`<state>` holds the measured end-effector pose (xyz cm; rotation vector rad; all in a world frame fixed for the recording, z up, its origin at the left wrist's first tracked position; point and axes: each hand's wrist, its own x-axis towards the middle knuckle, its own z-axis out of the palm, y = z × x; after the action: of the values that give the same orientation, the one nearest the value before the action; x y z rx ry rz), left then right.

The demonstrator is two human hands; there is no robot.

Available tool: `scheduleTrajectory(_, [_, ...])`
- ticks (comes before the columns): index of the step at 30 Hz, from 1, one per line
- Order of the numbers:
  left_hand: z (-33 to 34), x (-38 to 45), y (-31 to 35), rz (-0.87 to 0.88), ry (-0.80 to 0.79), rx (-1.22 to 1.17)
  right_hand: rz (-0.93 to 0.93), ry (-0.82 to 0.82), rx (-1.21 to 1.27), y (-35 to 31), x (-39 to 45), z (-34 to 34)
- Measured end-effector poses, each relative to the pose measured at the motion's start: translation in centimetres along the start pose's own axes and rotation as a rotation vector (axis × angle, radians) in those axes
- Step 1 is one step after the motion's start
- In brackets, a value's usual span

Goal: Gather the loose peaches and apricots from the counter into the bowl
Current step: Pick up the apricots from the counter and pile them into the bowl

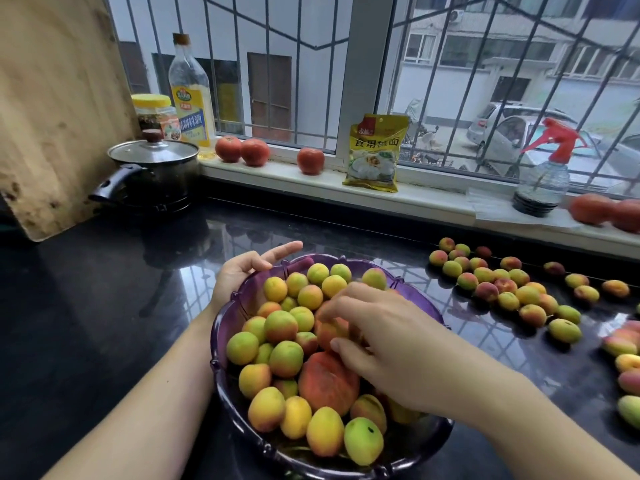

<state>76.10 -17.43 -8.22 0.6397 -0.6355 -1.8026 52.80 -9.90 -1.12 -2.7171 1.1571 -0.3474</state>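
A purple glass bowl (pixel 221 327) sits on the black counter, heaped with several yellow-green apricots and a large red peach (pixel 327 381). My left hand (pixel 242 271) rests on the bowl's far-left rim, index finger stretched out. My right hand (pixel 377 341) lies palm down over the fruit in the bowl, fingers curled around reddish fruit (pixel 329 332) beneath them. Loose apricots and peaches (pixel 502 289) lie scattered on the counter to the right of the bowl.
A lidded pot (pixel 156 168) stands at the back left beside a wooden board (pixel 52 109). On the windowsill are an oil bottle (pixel 190 95), a jar, tomatoes (pixel 254 152), a yellow packet (pixel 374 152) and a red spray bottle (pixel 543 174).
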Motion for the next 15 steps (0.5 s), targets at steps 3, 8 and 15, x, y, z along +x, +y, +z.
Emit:
scheduleTrajectory(3, [0.3, -0.1, 0.0, 0.002, 0.002, 0.005, -0.026, 0.012, -0.044, -0.1, 0.2, 0.8])
scheduleTrajectory(8, [0.3, -0.6, -0.1, 0.019, 0.016, 0.042, -0.058, 0.002, -0.151, 0.2, 0.4, 2.0])
scheduleTrajectory(15, [1.5, -2.6, 0.6, 0.056, 0.162, 0.073, 0.105, 0.238, 0.086, 0.8, -2.9, 0.5])
